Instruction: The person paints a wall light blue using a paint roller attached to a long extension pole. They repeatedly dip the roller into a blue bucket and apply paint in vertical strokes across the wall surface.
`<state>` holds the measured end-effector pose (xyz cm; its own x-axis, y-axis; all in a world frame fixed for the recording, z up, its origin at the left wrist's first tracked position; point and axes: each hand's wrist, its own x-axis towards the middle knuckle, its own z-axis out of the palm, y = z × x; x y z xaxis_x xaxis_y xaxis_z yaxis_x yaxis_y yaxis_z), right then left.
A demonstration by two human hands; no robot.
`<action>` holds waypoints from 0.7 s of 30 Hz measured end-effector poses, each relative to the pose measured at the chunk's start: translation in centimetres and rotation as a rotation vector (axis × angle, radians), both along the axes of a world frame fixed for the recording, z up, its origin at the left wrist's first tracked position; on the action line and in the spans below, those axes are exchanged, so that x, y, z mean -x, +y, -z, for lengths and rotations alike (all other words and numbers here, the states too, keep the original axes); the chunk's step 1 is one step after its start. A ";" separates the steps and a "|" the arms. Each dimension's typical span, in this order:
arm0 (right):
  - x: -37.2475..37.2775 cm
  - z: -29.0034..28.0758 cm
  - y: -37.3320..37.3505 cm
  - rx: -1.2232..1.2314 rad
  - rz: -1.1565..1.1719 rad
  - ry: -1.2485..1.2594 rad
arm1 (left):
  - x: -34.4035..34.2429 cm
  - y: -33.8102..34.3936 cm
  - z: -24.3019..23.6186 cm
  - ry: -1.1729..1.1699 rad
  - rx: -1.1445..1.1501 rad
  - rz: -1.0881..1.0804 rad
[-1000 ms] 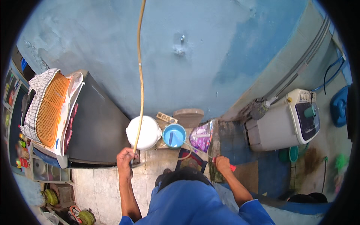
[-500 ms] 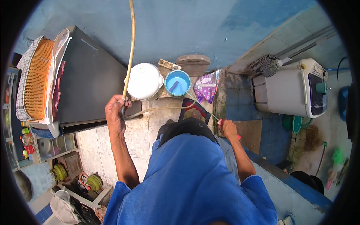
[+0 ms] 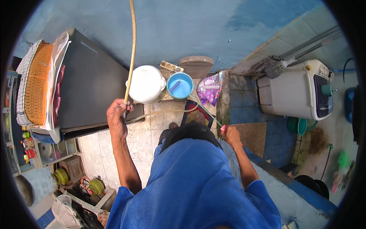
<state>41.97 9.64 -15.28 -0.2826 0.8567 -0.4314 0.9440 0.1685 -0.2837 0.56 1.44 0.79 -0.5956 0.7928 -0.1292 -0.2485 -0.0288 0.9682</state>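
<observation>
In the head view, the left hand point(image 3: 118, 110) is at the left of the middle, and its forearm goes almost straight from the near side toward the far side. The fingers are curled and point to the right. This grip is closed around a yellowish hose point(image 3: 132, 49). From the grip, one part of the hose goes to the far side, passing in front of the left edge of a white lidded pot point(image 3: 145, 84) and then the blue wall point(image 3: 183, 34). Another part leaves at the near side of the same hand and runs to the right, in a loose curve, until near the blue bucket point(image 3: 187, 88); where it finishes, I cannot tell.

The right hand point(image 3: 231, 135) is lower in the view and well apart from the left one. Its forearm leans to the left as it goes toward the far side. This grip is clamped on a red handle point(image 3: 223, 129), which shows a little at the left of the fingers. A thin rod point(image 3: 213, 118) extends from there to the far left, in the direction of the bucket.

The bucket stands just at the right of the pot, farther than both hands, and a dark stick-like object point(image 3: 175, 86) is inside it. A purple bag point(image 3: 209, 89) is just beside it, on the right. At the left stands a dark grey refrigerator point(image 3: 93, 84), near the left hand.
</observation>
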 end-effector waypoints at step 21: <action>-5.3 -1.7 -2.7 -0.251 0.471 0.572 | 0.2 0.7 0.9 0.127 -0.030 0.052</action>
